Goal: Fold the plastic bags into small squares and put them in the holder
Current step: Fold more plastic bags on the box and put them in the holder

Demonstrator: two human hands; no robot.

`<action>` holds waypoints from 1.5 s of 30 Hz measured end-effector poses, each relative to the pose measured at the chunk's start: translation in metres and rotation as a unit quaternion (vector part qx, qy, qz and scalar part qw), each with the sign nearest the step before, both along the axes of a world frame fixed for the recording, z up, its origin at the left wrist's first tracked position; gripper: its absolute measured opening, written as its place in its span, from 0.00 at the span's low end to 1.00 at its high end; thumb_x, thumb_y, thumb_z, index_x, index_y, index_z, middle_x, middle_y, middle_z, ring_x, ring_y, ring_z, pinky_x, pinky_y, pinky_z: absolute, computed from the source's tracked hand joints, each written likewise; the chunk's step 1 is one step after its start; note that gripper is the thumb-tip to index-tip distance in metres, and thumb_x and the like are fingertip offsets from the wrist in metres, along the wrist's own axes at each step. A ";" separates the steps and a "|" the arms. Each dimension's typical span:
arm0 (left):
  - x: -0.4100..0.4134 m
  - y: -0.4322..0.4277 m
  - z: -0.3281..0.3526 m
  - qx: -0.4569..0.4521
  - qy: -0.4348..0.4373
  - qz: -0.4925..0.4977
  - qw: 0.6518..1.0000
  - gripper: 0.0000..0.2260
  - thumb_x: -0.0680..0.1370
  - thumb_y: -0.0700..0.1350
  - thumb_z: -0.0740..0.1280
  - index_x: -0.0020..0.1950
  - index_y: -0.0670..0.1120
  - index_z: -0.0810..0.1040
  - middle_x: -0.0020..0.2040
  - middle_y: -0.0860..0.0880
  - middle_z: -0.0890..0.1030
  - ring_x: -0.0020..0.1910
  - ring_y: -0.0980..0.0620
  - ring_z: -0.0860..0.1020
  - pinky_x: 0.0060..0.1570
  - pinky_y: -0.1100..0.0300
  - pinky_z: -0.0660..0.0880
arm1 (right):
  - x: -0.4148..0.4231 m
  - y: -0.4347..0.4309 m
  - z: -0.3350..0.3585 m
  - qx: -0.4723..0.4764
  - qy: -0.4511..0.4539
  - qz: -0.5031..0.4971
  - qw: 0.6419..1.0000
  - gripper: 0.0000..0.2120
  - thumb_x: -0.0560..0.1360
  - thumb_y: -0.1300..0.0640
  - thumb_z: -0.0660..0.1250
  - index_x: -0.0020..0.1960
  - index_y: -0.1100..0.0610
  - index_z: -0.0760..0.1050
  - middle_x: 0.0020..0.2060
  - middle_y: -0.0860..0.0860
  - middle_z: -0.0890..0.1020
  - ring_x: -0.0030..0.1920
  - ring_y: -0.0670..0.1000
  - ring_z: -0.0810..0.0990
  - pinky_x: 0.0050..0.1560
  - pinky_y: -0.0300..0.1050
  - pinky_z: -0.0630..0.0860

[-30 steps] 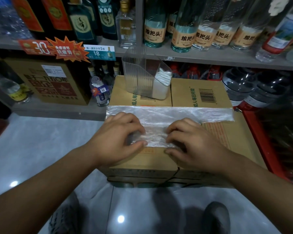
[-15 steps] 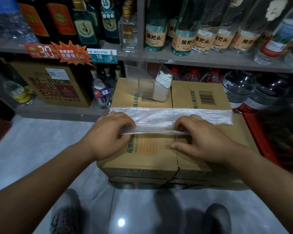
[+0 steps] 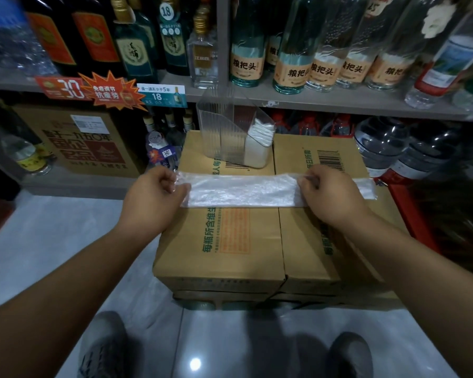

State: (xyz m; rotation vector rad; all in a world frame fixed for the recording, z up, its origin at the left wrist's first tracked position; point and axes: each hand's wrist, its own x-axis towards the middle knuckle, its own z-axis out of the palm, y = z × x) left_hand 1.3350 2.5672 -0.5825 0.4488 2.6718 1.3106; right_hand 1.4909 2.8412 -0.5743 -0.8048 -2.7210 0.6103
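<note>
A clear plastic bag, folded into a long narrow strip, lies crosswise on the top of a cardboard box, stretching from the box's left edge toward its right edge, roughly midway between the near and far edges. The left hand closes on the strip's left end, fingers curled around the film at the left edge of the box. The right hand pinches the strip near its right part, fingertips bent down onto the plastic; a short length of the bag runs on past this hand to the right. Between the two hands the strip looks flat and taut against the cardboard. At the far edge of the box stands a clear plastic holder, upright, with a slanted front; a stack of white folded bags sits in its right-hand compartment, while the left-hand part looks see-through. Behind the box a grey shelf carries rows of bottles. Below the box's near edge, two shoes show on the glossy tiled floor.
</note>
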 end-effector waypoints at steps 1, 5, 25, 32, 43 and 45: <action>0.000 0.001 -0.002 -0.012 0.016 0.002 1.000 0.08 0.76 0.50 0.74 0.46 0.51 0.76 0.37 0.52 0.80 0.38 0.50 0.79 0.47 0.47 0.79 | -0.001 0.000 -0.002 0.013 -0.001 -0.002 1.000 0.09 0.82 0.52 0.61 0.47 0.55 0.76 0.40 0.52 0.79 0.42 0.56 0.77 0.38 0.49 0.72; 0.005 0.006 -0.003 -0.112 0.132 -0.018 0.985 0.17 0.77 0.48 0.70 0.64 0.52 0.74 0.59 0.48 0.77 0.57 0.44 0.77 0.58 0.45 0.74 | -0.006 -0.003 -0.006 0.051 -0.020 -0.005 0.998 0.08 0.82 0.52 0.60 0.48 0.53 0.74 0.44 0.53 0.77 0.42 0.56 0.75 0.38 0.47 0.68; 0.011 0.032 -0.021 -0.329 0.163 -0.283 0.886 0.36 0.77 0.66 0.32 0.83 0.51 0.40 0.83 0.53 0.38 0.80 0.56 0.35 0.79 0.50 0.36 | -0.015 -0.008 -0.003 0.100 -0.060 -0.015 0.993 0.06 0.82 0.53 0.59 0.50 0.54 0.73 0.44 0.51 0.73 0.42 0.56 0.73 0.42 0.50 0.71; 0.010 0.032 -0.026 -0.349 0.181 -0.280 0.876 0.35 0.79 0.63 0.34 0.83 0.50 0.40 0.83 0.51 0.39 0.81 0.54 0.36 0.79 0.48 0.36 | -0.015 -0.028 0.008 0.213 -0.025 0.018 0.977 0.16 0.79 0.53 0.62 0.65 0.56 0.74 0.64 0.57 0.74 0.64 0.59 0.69 0.61 0.54 0.67; 0.013 0.030 -0.028 -0.338 0.196 -0.276 0.878 0.38 0.76 0.64 0.32 0.84 0.49 0.42 0.83 0.51 0.41 0.81 0.53 0.38 0.79 0.46 0.38 | -0.013 -0.076 -0.016 0.095 -0.218 0.234 0.943 0.36 0.81 0.34 0.36 0.82 0.52 0.35 0.80 0.47 0.34 0.78 0.49 0.28 0.79 0.53 0.33; 0.012 0.030 -0.028 -0.338 0.196 -0.276 0.878 0.37 0.77 0.64 0.32 0.84 0.49 0.42 0.83 0.51 0.40 0.81 0.53 0.38 0.79 0.45 0.39 | -0.004 -0.061 -0.015 0.094 -0.230 0.193 0.949 0.36 0.81 0.34 0.35 0.81 0.52 0.32 0.79 0.47 0.33 0.78 0.49 0.28 0.79 0.53 0.32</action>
